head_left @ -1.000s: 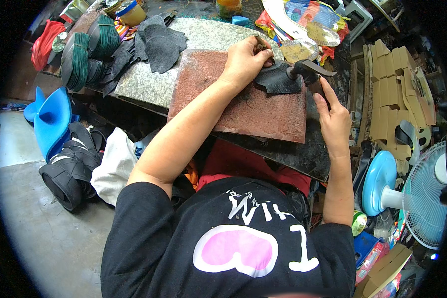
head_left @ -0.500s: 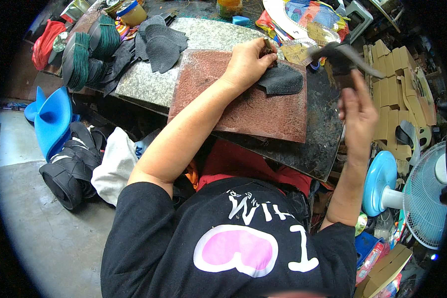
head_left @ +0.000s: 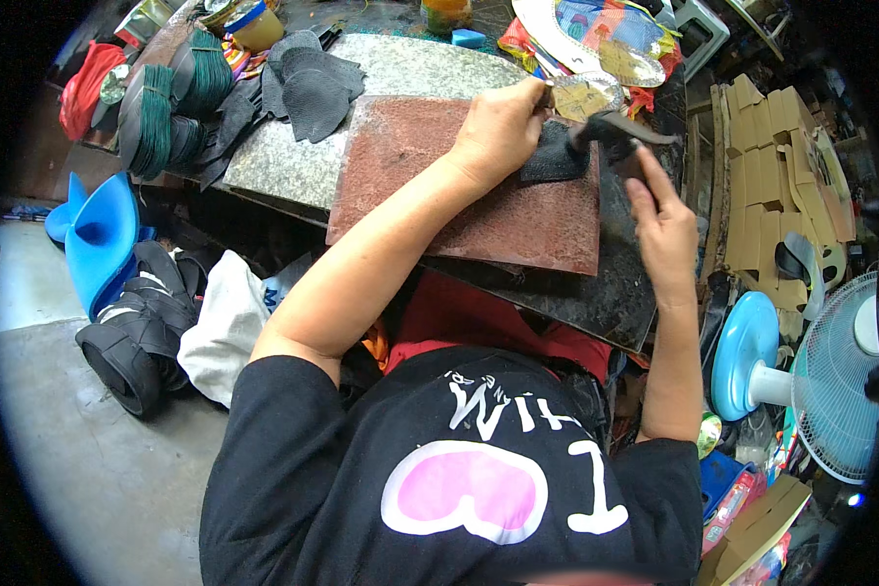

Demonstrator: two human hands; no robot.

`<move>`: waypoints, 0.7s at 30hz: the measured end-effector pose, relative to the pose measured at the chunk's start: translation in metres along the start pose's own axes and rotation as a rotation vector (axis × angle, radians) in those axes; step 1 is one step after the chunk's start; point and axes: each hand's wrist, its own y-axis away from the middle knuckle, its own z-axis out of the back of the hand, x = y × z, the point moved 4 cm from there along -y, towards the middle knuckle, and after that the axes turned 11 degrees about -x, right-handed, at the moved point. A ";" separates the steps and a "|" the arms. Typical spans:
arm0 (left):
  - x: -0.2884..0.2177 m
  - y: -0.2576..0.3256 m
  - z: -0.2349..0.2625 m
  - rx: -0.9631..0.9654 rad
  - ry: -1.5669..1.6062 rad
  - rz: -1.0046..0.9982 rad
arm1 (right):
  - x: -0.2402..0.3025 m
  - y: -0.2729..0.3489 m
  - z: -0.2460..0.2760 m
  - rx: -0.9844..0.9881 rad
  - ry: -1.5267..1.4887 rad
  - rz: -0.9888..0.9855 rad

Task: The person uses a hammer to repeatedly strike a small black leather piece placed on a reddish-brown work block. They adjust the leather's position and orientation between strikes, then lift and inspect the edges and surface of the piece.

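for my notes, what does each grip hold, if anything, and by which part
Right grip: a hammer, by its handle. Left grip: cannot be told.

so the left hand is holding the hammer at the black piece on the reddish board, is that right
One thing is off: the head view shows the right hand, not the left hand, holding the hammer at the black piece on the reddish board.

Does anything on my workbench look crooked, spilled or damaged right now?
The reddish-brown board beneath the black piece sits askew on the speckled slab, its near left corner jutting past the slab's edge. Its surface also looks scuffed and worn. I see no spill.
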 end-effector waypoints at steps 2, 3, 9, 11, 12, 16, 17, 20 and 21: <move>0.014 -0.001 0.001 -0.015 0.134 0.215 | 0.010 0.005 -0.003 -0.041 0.008 0.216; 0.026 0.001 -0.004 -0.059 0.518 0.566 | 0.011 0.004 -0.005 -0.065 0.049 0.153; 0.031 -0.002 -0.008 0.002 0.477 0.491 | 0.010 0.005 -0.006 -0.028 0.054 0.076; 0.032 -0.001 -0.008 0.068 0.422 0.485 | -0.002 0.006 -0.010 0.026 0.038 -0.012; 0.033 -0.001 -0.008 0.099 0.394 0.482 | -0.005 0.006 -0.011 0.022 0.016 -0.011; 0.031 -0.002 -0.007 0.094 0.399 0.451 | 0.002 0.003 -0.005 0.014 -0.084 -0.028; 0.029 -0.002 -0.007 0.092 0.368 0.411 | 0.010 0.001 0.002 0.013 -0.112 -0.037; 0.019 -0.004 -0.003 0.072 0.208 0.220 | 0.044 -0.005 0.046 -0.108 -0.422 -0.047; 0.014 -0.004 -0.002 0.064 0.146 0.145 | 0.058 -0.007 0.064 -0.205 -0.509 0.015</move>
